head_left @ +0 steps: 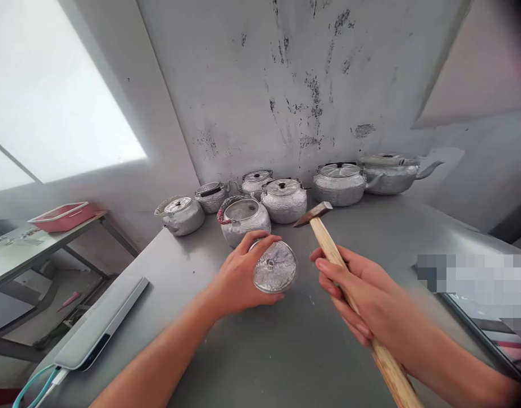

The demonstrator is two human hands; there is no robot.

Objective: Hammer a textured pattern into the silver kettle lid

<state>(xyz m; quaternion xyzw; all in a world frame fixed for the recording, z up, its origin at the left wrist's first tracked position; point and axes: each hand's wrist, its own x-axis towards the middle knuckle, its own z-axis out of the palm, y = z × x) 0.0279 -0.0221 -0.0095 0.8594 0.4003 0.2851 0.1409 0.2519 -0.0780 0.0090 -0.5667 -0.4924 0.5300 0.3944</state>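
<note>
While my left hand (244,274) pinches the round metal lid (278,270) well inside the left edge of the table (226,362), my right hand (364,292) wraps the hammer (333,247); I'd best keep both steady.

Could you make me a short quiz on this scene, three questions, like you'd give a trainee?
1. Which hand holds the hammer?
2. True or false: the pink tub stands on a different table from the kettles.
3. What does the left hand grip: a) a cloth, b) a round metal piece, c) a cable?

Key:
1. The right hand.
2. True.
3. b.
</note>
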